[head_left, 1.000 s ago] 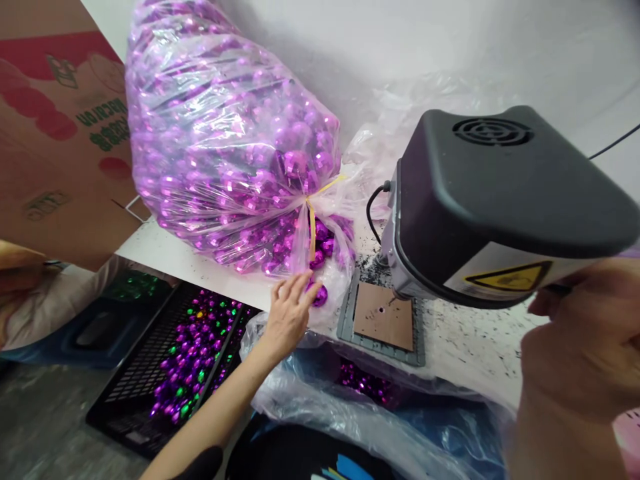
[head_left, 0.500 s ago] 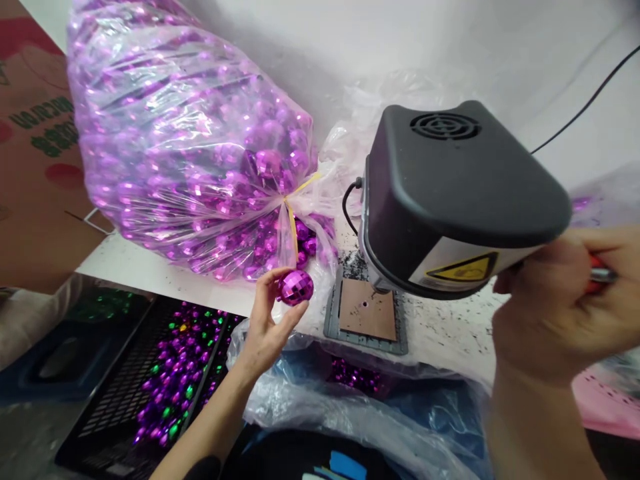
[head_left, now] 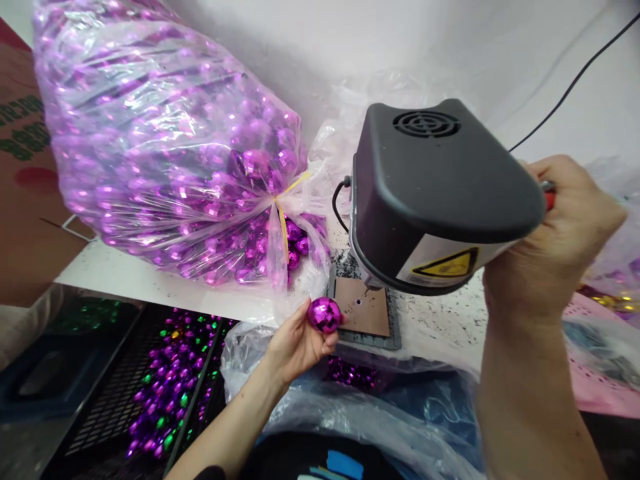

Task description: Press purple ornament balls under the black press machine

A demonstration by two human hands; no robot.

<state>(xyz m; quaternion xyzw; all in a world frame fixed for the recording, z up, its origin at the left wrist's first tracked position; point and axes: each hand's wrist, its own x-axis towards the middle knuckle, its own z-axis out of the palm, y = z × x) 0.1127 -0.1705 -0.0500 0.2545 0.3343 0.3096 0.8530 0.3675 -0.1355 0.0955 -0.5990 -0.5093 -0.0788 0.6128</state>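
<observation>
- Showing at the left edge of the board (head_left: 367,319), the ball (head_left: 325,315) is sitting left of the hole (head_left: 359,302); its height over the board is not showing clearly.
- Ball: round, presenting no long axis; the left hand (head_left: 303,347) is carrying it, the right hand (head_left: 555,220) standing well apart.
- Left hand: closing thumb and curled fingers round the ball, palm facing up.
- Right hand: gripping the machine (head_left: 445,180) from behind, fingers partly hiding, a red part showing there.
- Machine: overhanging the board's far right side.
- Mat (head_left: 394,339): lying under the board.
- Bag (head_left: 165,153): bulging with purple balls beyond the left hand.
</observation>
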